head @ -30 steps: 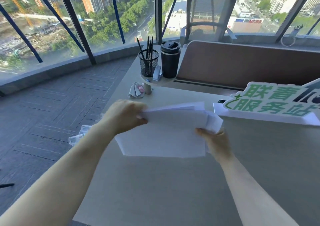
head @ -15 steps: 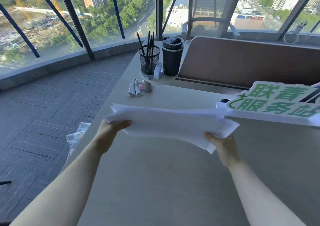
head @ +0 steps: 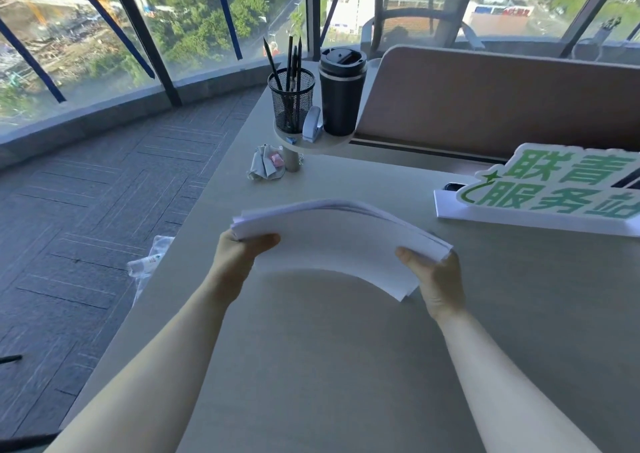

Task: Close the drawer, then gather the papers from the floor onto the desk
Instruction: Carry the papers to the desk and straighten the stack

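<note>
Papers [head: 332, 241] gathered in one stack, held above the desk [head: 311, 366], bowed upward, not yet set down. Left hand [head: 239, 255] pinches the stack's left end; right hand [head: 433, 272] grips its right end. Drawer not in view; closure unconfirmed. Judged: only the put-down remains. Beyond the papers: pen cup [head: 291, 100], mug [head: 341, 92], sign [head: 554, 189] to their right. Desk beneath the stack unobstructed.

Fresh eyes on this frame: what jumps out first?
The stack of white papers, bowed upward and held at each end by the left hand and right hand above the desk. Next, the green-lettered sign lying at right, and the black cup beside the pen holder at the back.
</note>
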A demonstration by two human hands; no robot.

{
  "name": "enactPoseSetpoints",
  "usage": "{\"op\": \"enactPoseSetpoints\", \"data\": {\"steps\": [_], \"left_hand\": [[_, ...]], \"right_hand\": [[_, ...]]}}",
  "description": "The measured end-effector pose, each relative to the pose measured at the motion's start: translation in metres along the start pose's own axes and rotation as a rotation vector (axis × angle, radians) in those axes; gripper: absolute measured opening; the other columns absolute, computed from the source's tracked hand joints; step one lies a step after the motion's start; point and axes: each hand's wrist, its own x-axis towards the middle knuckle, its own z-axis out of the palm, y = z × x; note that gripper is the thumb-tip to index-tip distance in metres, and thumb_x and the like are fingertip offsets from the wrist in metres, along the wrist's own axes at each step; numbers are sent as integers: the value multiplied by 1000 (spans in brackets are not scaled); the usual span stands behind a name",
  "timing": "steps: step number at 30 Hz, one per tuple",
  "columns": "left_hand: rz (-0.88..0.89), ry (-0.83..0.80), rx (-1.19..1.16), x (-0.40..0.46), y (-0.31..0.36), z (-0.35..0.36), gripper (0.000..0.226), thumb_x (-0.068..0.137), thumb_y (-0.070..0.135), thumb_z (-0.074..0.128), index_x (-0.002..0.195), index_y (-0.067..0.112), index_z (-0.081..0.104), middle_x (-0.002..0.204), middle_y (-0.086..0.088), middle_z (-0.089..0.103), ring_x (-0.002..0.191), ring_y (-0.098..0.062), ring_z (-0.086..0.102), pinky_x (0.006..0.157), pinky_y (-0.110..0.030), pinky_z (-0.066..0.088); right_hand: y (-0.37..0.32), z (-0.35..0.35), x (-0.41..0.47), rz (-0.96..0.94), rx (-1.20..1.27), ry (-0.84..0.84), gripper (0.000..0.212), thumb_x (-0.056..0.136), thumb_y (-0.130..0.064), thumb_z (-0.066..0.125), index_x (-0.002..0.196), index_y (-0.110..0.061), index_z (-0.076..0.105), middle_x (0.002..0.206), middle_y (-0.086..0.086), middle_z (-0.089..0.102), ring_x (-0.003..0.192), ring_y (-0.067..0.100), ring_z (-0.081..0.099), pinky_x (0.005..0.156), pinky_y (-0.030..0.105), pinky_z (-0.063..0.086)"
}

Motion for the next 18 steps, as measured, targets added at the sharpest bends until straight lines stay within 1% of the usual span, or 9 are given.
{"op": "enactPoseSetpoints", "data": {"steps": [2, 4, 6, 8, 9, 11, 13, 15, 18], "left_hand": [[25, -12, -2, 6, 1, -2, 31, 68, -4, 76, 96, 7, 69, 81, 2, 76, 76, -13, 71, 73, -25, 56], [16, -26, 10, 7, -4, -4, 37, 68, -6, 75, 100, 10, 67, 85, 4, 76, 79, -11, 71, 71, -20, 55], [-56, -42, 29, 3, -16, -8, 42, 62, 3, 79, 102, 10, 69, 92, -1, 76, 87, -18, 71, 79, -26, 55], [-112, -29, 36, -3, -28, -12, 48, 58, 12, 80, 104, 6, 70, 99, -10, 74, 94, -26, 68, 89, -37, 52], [-115, -17, 32, -4, -32, -13, 50, 55, 15, 82, 103, 5, 71, 100, -13, 74, 93, -27, 67, 90, -40, 50], [-118, 0, 36, -4, -34, -14, 50, 53, 20, 84, 99, 7, 73, 97, -14, 74, 89, -26, 65, 84, -42, 48], [-124, 5, 22, 0, -37, -16, 46, 56, 16, 83, 99, 5, 73, 93, -11, 75, 85, -25, 66, 79, -37, 49], [-176, -11, 61, -1, -43, -17, 38, 59, 14, 80, 95, 6, 73, 85, -6, 75, 80, -22, 65, 72, -27, 49], [-227, 4, 137, -8, -55, -13, 20, 68, 4, 79, 83, 13, 71, 82, -6, 68, 79, -19, 60, 73, -26, 46]], "right_hand": [[0, -1, 3, -76, -23, 38, 31, 76, 1, 76, 105, -1, 66, 90, 6, 74, 80, 18, 70, 76, 31, 56], [4, 2, 1, -59, -26, 26, 24, 77, 7, 72, 95, -8, 68, 81, -4, 75, 75, 12, 70, 71, 24, 57], [13, 5, -2, 4, -23, 10, 23, 78, 9, 70, 83, -13, 72, 74, -9, 77, 71, 8, 72, 67, 20, 55], [21, 5, -7, 46, -20, -10, 23, 77, 9, 70, 80, -14, 73, 73, -9, 77, 71, 8, 72, 68, 20, 56], [23, 5, -8, 62, -15, -15, 24, 77, 10, 71, 79, -14, 73, 72, -10, 77, 71, 7, 72, 68, 20, 55], [23, 5, -8, 71, -4, -10, 26, 77, 11, 70, 79, -15, 72, 69, -13, 76, 68, 3, 71, 67, 17, 54], [25, 6, -5, 77, -20, -1, 26, 78, 10, 70, 77, -16, 71, 66, -15, 75, 67, 1, 70, 66, 15, 55], [34, 7, -7, 139, -126, -28, 22, 78, 3, 73, 75, -19, 71, 69, -15, 74, 76, 7, 72, 71, 18, 54], [56, 3, -18, 269, -386, -48, 7, 82, -18, 73, 75, -17, 72, 79, -7, 74, 90, 22, 71, 76, 27, 50]]}}
